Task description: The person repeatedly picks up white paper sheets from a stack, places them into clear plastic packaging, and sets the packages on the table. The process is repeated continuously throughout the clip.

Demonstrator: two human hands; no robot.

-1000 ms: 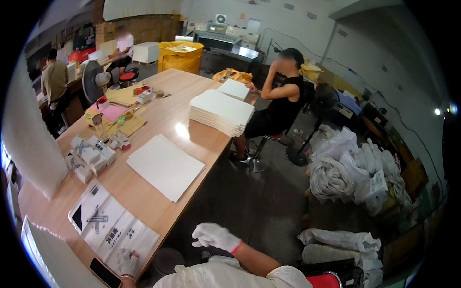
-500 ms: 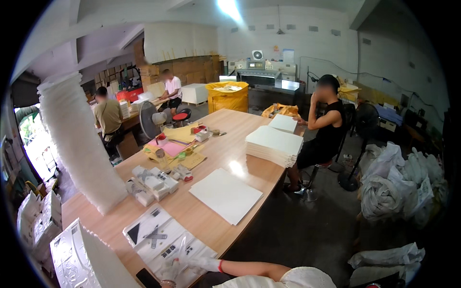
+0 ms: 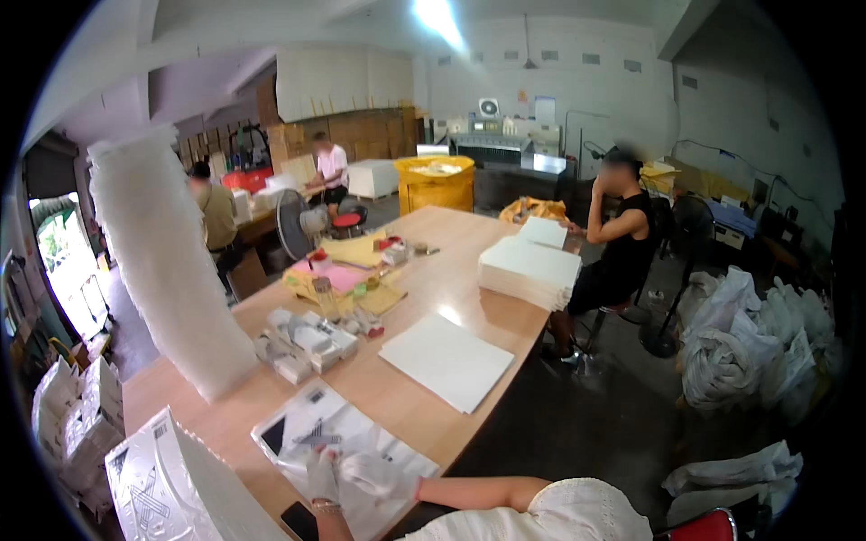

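A flat white pack in a clear plastic bag (image 3: 316, 424), with dark printing, lies on the near part of the table. My left hand (image 3: 322, 475) is at the pack's middle in a white glove, with some red at its fingertips and a bracelet at the wrist. Its fingers look pinched on the clear plastic. My right hand (image 3: 372, 474), in a white glove with a red cuff, lies over the same pack to the right. Motion blurs its fingers. A dark phone (image 3: 299, 520) rests just left of my left wrist.
A tall stack of white sheets (image 3: 171, 270) leans at left above a wrapped block (image 3: 171, 478). Small white boxes (image 3: 311, 341), loose white sheets (image 3: 446, 361) and a thick sheet stack (image 3: 528, 269) lie on the table. A person in black (image 3: 622, 225) sits right.
The view has shifted slightly, moving the table contents rightward in the picture. Both my hands have moved farther up over the pack, and the raised clear plastic now lies lower.
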